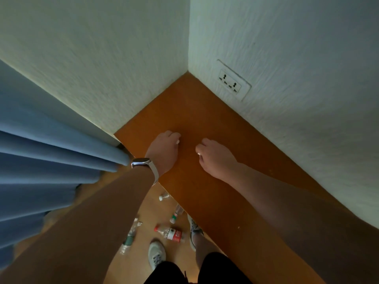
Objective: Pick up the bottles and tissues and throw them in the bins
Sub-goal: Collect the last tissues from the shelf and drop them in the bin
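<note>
Although my left hand (164,149) and right hand (215,157) were out over the orange tabletop (205,111) in the corner, the job looked barely begun. On the floor (127,271) below the table edge lay a red-labelled bottle (171,233) between my shoes, a green-capped bottle (176,215) just beside the edge, a small clear bottle (164,196) and a crushed bottle (129,237). Both hands had fingers curled under and palms hidden, so I could not tell whether they pinched anything. A white scrap (139,223) by the crushed bottle may have been a tissue. No bin was in view. A blue curtain (51,160) hung at my left and a wall socket (230,83) sat ahead; the table edge and my feet crowded the bottles, I judged.
</note>
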`<state>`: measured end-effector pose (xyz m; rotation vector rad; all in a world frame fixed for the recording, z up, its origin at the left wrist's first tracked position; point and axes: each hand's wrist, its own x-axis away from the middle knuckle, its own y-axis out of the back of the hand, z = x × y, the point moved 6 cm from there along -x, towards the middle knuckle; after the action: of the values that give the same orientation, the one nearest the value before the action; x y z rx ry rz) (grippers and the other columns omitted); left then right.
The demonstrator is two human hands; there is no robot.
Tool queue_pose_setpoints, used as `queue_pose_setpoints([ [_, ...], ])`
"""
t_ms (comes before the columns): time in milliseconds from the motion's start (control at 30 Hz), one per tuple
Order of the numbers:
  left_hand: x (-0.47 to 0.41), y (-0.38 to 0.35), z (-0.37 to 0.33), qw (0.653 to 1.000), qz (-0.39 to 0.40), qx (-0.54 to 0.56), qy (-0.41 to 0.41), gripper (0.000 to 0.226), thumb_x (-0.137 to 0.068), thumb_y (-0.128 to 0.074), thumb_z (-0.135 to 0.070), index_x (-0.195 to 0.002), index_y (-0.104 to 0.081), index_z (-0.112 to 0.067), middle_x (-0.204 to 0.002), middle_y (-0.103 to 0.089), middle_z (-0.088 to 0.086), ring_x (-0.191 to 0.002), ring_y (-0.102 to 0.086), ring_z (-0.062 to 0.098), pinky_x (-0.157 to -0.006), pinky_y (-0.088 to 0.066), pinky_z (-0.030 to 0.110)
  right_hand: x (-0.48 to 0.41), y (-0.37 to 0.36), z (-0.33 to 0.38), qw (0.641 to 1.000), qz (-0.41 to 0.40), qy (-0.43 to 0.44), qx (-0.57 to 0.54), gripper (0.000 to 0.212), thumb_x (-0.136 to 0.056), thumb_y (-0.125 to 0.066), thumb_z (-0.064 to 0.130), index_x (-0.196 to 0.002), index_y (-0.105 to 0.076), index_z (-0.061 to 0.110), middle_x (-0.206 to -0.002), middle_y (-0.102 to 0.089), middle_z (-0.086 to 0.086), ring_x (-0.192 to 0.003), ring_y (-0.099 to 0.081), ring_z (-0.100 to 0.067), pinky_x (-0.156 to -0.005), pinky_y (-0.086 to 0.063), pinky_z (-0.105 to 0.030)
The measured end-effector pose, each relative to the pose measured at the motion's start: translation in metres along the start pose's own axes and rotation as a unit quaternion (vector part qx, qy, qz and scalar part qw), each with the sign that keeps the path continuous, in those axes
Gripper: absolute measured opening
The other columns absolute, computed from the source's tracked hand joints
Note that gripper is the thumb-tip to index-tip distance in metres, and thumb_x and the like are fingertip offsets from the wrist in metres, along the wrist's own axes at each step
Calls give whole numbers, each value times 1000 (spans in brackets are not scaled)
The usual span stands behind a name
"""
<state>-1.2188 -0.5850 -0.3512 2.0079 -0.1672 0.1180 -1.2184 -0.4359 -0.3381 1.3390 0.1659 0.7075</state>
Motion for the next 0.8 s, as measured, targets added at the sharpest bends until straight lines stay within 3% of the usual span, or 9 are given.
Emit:
queue_pose_setpoints([
  [133, 21, 13, -4, 1000, -7, 28, -1, 25, -97, -53, -24, -120, -60, -19, -109, -61, 1, -100, -57, 20, -82, -42, 28, 17, 5, 8, 1000, -12, -19, -16, 17, -95, -51, 19, -110, -59, 17, -100, -53, 2, -84, -53, -12, -72, -54, -32],
  [367, 75, 51, -19, 997, -35, 62, -22, 16, -89, -63, -31, -104, -63, -27, -98, -59, -10, -92, -58, 11, -79, -51, 33, 63, 38, 32, 995, -68, -67, -36, 13, -94, -54, 23, -107, -57, 21, -97, -51, 7, -78, -52, -8, -68, -52, -24],
  [633, 160, 109, -34, 990, -47, 85, -104, 19, -91, -65, -27, -109, -64, -24, -103, -62, -7, -91, -59, 10, -80, -53, 31, 148, 72, 97, 979, -127, -150, -62, 13, -96, -51, 25, -109, -54, 26, -101, -47, 9, -84, -53, -7, -73, -44, -17],
  [800, 214, 143, -31, 980, -62, 94, -163, 19, -91, -64, -27, -110, -63, -23, -103, -62, -8, -92, -58, 7, -78, -49, 23, 205, 82, 145, 962, -175, -192, -81, 12, -95, -52, 23, -106, -56, 26, -100, -48, 9, -84, -52, -7, -74, -47, -20],
])
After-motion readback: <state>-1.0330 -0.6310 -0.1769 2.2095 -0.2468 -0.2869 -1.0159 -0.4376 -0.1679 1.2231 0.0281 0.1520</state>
